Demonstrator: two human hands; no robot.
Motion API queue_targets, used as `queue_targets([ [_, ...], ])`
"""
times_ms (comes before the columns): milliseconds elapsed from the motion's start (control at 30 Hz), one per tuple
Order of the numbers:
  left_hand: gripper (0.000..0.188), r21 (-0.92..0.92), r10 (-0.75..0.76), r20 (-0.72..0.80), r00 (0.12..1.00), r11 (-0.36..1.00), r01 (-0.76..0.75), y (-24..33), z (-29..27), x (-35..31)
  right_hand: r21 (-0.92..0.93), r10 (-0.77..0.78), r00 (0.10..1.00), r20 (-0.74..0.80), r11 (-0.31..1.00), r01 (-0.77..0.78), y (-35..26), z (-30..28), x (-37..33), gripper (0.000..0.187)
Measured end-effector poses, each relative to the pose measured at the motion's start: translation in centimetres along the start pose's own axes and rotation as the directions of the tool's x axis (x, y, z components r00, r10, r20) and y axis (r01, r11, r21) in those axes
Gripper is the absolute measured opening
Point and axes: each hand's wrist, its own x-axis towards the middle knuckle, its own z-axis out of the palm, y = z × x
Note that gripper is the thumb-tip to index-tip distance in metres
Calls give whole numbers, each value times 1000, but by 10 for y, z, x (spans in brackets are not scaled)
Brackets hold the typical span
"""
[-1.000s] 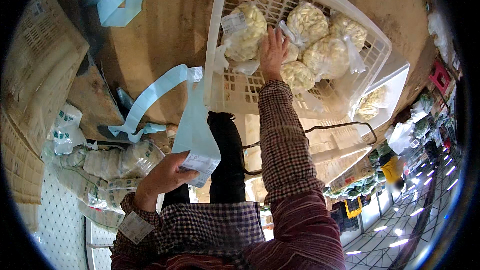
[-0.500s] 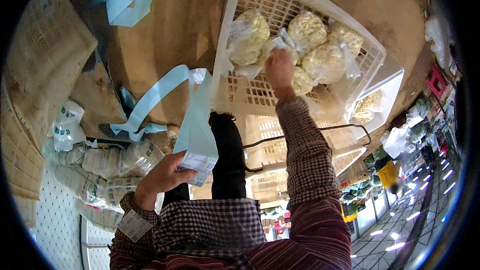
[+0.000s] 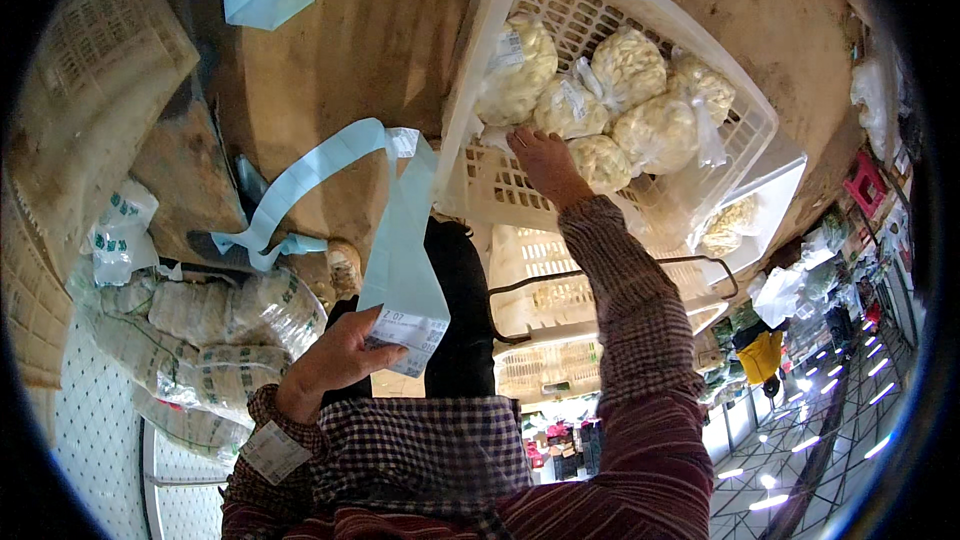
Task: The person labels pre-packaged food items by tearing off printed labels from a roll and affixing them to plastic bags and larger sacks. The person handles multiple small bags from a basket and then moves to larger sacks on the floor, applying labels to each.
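My left hand is closed on a light-blue label strip, with white printed labels between thumb and fingers; the strip loops up and away to the left. My right hand reaches into a white plastic crate, fingers apart and nothing visible in them. They are beside a labelled clear bag of pale yellow pieces, perhaps peeled garlic cloves. Another bag at the crate's left also has a white label. Further similar bags lie to the right, with no labels visible on them.
Below the crate is another white crate with a dark metal handle. A white container holding a similar bag stands right. Wrapped packs are stacked at left, beside worn crates. More blue strip lies on the brown floor.
My right hand has drawn back and slightly left from the middle bag, whose white label now shows. My left hand still holds the label strip.
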Motion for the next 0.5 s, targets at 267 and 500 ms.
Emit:
queue_targets([
  [267, 40, 23, -72, -30, 997, 997, 72, -5, -1, -14, 574, 363, 932, 8, 761, -302, 3, -10, -6, 31],
  [500, 39, 14, -45, -42, 998, 999, 45, -9, 11, -23, 679, 187, 982, 7, 720, -142, -46, -61, 32, 46],
])
